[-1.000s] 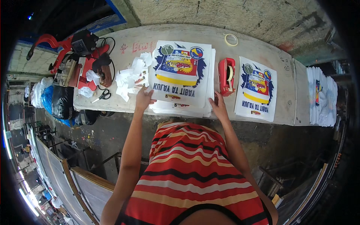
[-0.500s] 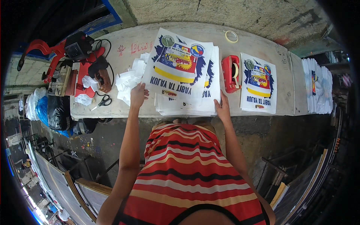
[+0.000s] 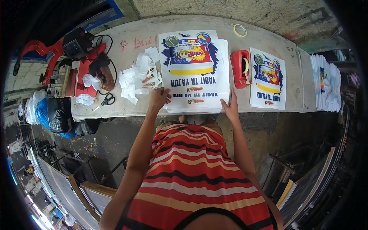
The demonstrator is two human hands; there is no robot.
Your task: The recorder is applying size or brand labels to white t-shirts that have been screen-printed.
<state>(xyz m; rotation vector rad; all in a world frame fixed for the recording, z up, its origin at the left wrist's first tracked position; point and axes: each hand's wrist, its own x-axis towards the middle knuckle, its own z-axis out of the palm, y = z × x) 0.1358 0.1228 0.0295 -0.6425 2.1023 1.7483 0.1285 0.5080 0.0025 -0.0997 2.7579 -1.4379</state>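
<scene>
A stack of white printed sheets (image 3: 193, 100) lies near the table's front edge, its blue, red and yellow design upside down to me. The top sheet (image 3: 188, 81) lies almost flat, slightly off the one below. My left hand (image 3: 159, 99) is at the stack's lower left edge, fingers curled on the paper's margin. At the lower right edge, my right hand (image 3: 230, 108) has its thumb over the paper and its fingers along the side. Their undersides are hidden. White paper strips (image 3: 134, 78), some with small prints, lie left of the stack.
Right of the stack are a red tape dispenser (image 3: 240, 69), a smaller pile of printed sheets (image 3: 267, 78) and folded white bundles (image 3: 325, 83). A tape roll (image 3: 239, 30) lies at the back. Scissors (image 3: 105, 101) and a red press machine (image 3: 86, 71) are on the left.
The top sheet has come down from a raised, tilted position to lie nearly square on the stack. My left hand has moved right and inward with it; my right hand stays by the right edge.
</scene>
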